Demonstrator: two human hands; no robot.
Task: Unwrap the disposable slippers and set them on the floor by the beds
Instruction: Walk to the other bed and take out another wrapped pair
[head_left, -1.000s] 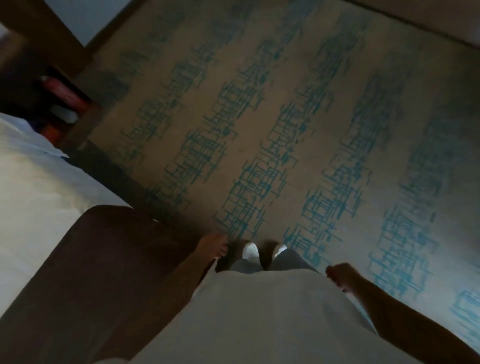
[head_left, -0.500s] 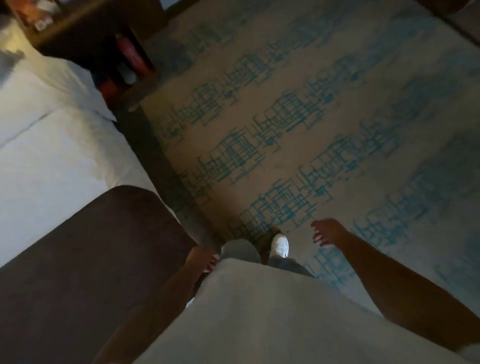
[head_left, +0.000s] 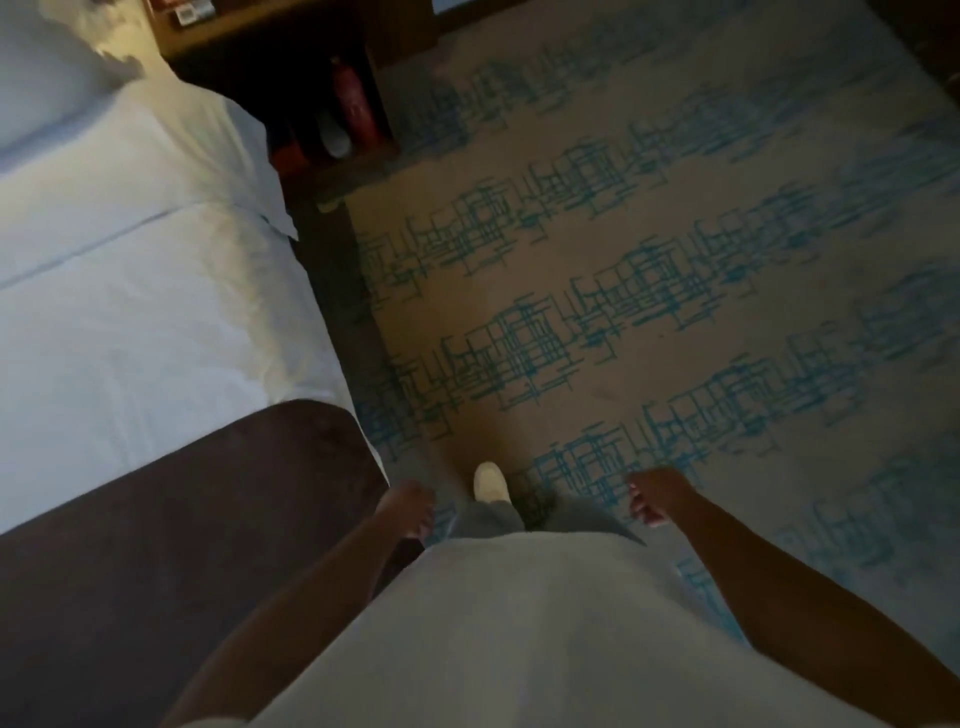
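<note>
No wrapped slippers show clearly in this view. A pale object (head_left: 334, 136) lies in the open bottom shelf of the dark nightstand (head_left: 332, 171), and I cannot tell what it is. My left hand (head_left: 408, 506) hangs beside the bed's corner, fingers loosely curled, holding nothing. My right hand (head_left: 652, 499) hangs over the carpet, fingers curled in, with nothing in it. One white shoe (head_left: 490, 480) steps forward on the carpet between my hands.
A bed with white sheets (head_left: 135, 322) and a dark brown runner (head_left: 171, 519) fills the left. A red cylinder (head_left: 355, 101) stands in the nightstand shelf. Beige carpet with a blue line pattern (head_left: 649, 291) covers the floor to the right.
The view has swung towards the head of the bed as I walk along it; the nightstand and pillow came into view. Both hands swing at my sides, empty throughout.
</note>
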